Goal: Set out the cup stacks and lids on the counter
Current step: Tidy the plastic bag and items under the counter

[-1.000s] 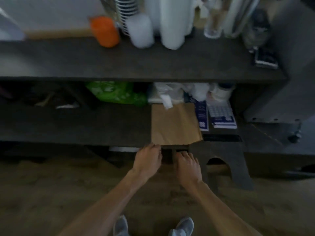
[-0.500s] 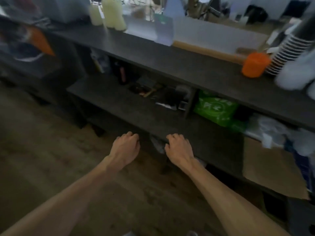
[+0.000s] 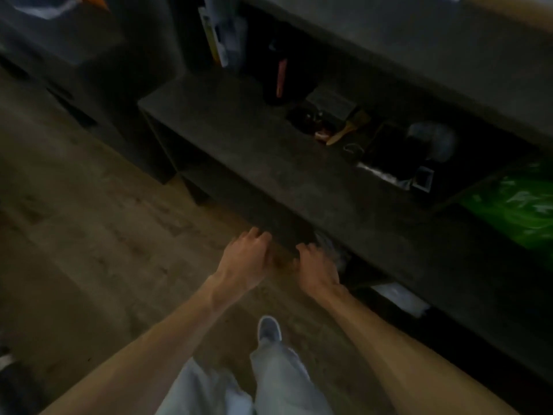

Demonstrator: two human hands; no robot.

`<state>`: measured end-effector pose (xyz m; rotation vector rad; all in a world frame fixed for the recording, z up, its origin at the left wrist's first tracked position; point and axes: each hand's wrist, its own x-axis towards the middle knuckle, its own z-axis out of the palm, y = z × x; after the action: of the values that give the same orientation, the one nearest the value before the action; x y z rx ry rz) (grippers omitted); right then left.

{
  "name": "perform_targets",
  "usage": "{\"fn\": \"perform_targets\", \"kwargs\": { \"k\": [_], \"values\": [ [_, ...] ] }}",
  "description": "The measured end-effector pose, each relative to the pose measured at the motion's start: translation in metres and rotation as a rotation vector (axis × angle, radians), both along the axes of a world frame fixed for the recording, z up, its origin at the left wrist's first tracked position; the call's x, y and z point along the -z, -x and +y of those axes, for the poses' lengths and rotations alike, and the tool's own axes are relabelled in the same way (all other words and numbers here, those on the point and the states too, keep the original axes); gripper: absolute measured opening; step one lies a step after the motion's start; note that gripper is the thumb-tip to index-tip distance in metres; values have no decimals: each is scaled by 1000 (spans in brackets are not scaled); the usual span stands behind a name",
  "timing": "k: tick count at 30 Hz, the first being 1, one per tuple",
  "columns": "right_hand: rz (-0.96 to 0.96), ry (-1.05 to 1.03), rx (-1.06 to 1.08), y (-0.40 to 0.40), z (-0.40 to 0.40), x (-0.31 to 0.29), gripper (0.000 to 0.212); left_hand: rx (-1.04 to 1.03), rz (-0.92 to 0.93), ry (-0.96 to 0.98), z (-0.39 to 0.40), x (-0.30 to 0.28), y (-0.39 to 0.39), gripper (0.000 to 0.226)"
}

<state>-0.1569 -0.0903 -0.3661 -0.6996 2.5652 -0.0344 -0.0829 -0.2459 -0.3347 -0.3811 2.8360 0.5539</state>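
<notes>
No cup stacks or lids show in this blurred, dim view. My left hand [image 3: 246,259] hangs over the wooden floor just in front of the low dark shelf [image 3: 269,169], fingers loosely curled, holding nothing. My right hand [image 3: 317,268] is beside it at the shelf's front edge, also loosely curled. A crinkled translucent plastic thing [image 3: 327,245] lies under the shelf right by its fingertips; I cannot tell if they touch. The dark counter top [image 3: 389,31] runs along the upper right.
On the shelf lie a wooden-handled brush [image 3: 344,133], dark boxes and a green bag [image 3: 514,205]. A white flat item [image 3: 401,298] sits below the shelf. A dark cabinet [image 3: 74,55] stands at the left. My shoe [image 3: 269,327] is on the wooden floor [image 3: 89,235].
The view has swung left and down along the shelving; the cup stacks and orange cup on the counter have left the frame. Both hands keep the same loose pose, close together.
</notes>
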Motion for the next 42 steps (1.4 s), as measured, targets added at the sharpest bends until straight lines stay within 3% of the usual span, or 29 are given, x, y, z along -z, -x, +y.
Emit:
{"fn": "perform_targets", "kwargs": {
  "k": [6,9,11,15,19,23,25,29,31,33,38,40,42],
  "values": [
    [28,-52,133,54,-11,146,50,146,-57,-44,-26,152,58,45],
    [141,-60,183,88,1,230,67,270,-39,40,-21,236,97,43],
    [195,-44,217,105,11,259,77,323,-35,90,-16,271,119,41],
    [152,-68,362,131,28,317,78,384,29,68,-3,354,162,55],
    [277,-45,392,148,46,353,84,409,119,77,6,402,194,62],
    [280,-27,474,167,55,378,94,406,211,88,16,420,217,70],
    [229,10,527,175,55,382,87,416,230,67,21,422,223,77],
    [353,229,333,175,47,376,25,432,288,-32,22,420,235,92],
    [420,460,262,170,38,371,15,399,254,-166,17,419,239,98],
    [440,663,307,168,29,365,21,375,259,-333,12,414,240,88],
    [265,996,612,167,1,356,11,235,369,-976,15,399,232,18],
    [148,1153,754,167,-10,358,6,120,374,-1140,17,396,231,21],
    [18,1281,861,169,-17,361,13,111,396,-1099,17,395,230,16]
  ]
}}
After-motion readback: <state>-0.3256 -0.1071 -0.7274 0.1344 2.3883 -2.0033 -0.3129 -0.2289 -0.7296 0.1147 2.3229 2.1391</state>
